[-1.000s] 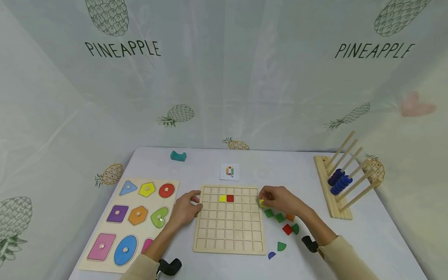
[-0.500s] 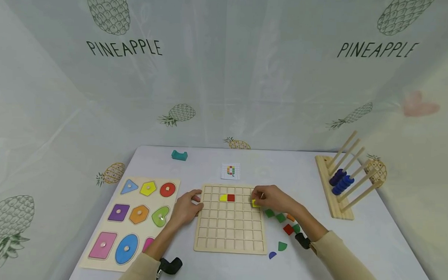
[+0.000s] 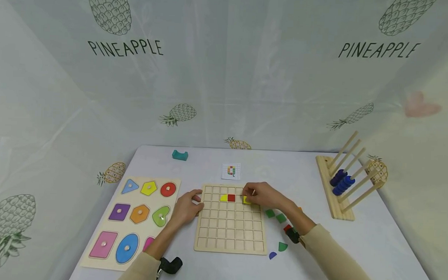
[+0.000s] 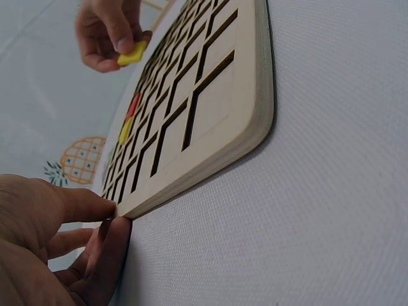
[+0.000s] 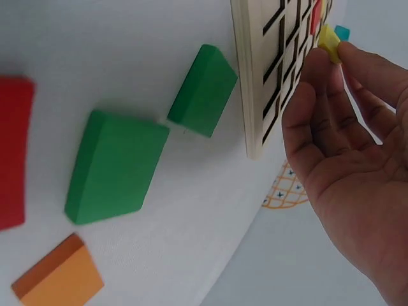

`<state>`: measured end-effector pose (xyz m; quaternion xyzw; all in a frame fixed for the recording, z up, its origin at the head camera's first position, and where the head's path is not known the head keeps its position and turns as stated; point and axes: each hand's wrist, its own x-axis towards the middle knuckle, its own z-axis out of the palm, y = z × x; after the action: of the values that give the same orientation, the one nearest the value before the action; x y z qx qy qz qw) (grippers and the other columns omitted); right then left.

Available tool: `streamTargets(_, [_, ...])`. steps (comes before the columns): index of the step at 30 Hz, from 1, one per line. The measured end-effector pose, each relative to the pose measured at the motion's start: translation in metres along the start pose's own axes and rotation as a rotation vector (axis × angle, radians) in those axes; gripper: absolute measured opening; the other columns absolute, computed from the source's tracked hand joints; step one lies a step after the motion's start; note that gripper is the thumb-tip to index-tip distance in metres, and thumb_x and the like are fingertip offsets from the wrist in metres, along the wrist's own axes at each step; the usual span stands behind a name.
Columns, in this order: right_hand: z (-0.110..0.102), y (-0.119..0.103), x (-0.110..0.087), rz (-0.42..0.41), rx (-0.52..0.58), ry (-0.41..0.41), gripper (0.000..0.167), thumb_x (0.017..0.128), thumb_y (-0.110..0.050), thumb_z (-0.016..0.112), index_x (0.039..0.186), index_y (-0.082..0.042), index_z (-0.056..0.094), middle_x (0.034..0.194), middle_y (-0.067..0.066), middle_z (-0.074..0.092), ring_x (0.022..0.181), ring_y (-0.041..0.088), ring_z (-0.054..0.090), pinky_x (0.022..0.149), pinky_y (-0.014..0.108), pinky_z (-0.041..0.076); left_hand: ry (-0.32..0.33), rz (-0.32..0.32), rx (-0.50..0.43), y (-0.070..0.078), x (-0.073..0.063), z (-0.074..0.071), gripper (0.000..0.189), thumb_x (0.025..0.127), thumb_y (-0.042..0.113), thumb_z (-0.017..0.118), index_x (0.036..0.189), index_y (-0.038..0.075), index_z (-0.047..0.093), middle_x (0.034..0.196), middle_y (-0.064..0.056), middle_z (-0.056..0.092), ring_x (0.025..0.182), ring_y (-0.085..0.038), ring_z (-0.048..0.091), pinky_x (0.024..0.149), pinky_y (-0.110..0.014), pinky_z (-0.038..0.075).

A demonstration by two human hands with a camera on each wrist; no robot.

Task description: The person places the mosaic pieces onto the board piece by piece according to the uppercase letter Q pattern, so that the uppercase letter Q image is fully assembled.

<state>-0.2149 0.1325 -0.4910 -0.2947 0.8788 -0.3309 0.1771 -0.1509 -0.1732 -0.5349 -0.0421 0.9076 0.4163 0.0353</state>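
A square wooden grid board (image 3: 229,233) lies on the table, with a yellow piece (image 3: 223,197) and a red piece (image 3: 231,198) side by side in its second row from the back. My left hand (image 3: 186,207) touches the board's left edge near the far corner, index finger and thumb fairly straight. Above the same row, farther right, my right hand (image 3: 265,195) pinches a yellow tile (image 5: 329,43) between thumb and fingers. Both wrist views show this tile held over the board. Right of the board lie green tiles (image 5: 118,167), an orange tile (image 5: 60,275) and a red tile (image 3: 287,228).
A small card (image 3: 231,171) with a coloured grid pattern lies behind the board. To the left is a shape puzzle (image 3: 108,222) with knobbed pieces. A peg stand (image 3: 327,189) with blue rings stands at right, and a teal block (image 3: 180,155) at the back.
My right hand has carried the yellow tile leftward from beside the board's right edge to over the grid. The left hand stays at the board's left edge.
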Motion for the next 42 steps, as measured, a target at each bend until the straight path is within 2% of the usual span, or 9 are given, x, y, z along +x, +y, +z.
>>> streamTargets(14, [0.009,0.0,0.023,-0.003,-0.022,0.011,0.008,0.094,-0.011,0.067,0.102,-0.013,0.07,0.086,-0.007,0.064,0.076,0.011,0.056,0.068,0.026,0.047,0.005,-0.005,-0.022,-0.001,0.0,0.002,0.048,0.085,0.008,0.073,0.132,0.006,0.063,0.094,-0.004,0.065,0.056,-0.007,0.059,0.054,-0.025,0.051])
streamTargets(24, [0.015,-0.001,0.023,0.052,0.004,-0.011,0.011,0.095,-0.009,0.065,0.102,-0.015,0.07,0.088,-0.005,0.064,0.079,0.012,0.056,0.07,0.029,0.049,-0.007,-0.003,-0.01,-0.001,-0.001,0.005,0.048,0.085,0.011,0.073,0.132,0.008,0.063,0.095,-0.004,0.066,0.057,-0.007,0.06,0.055,-0.026,0.051])
streamTargets(42, [0.018,-0.003,0.027,0.037,-0.007,-0.022,0.01,0.095,-0.01,0.067,0.101,-0.017,0.07,0.087,-0.006,0.062,0.08,0.013,0.055,0.07,0.03,0.048,0.004,-0.008,-0.017,-0.003,0.0,0.002,0.048,0.086,0.01,0.073,0.132,0.008,0.063,0.095,-0.004,0.066,0.057,-0.007,0.06,0.054,-0.025,0.051])
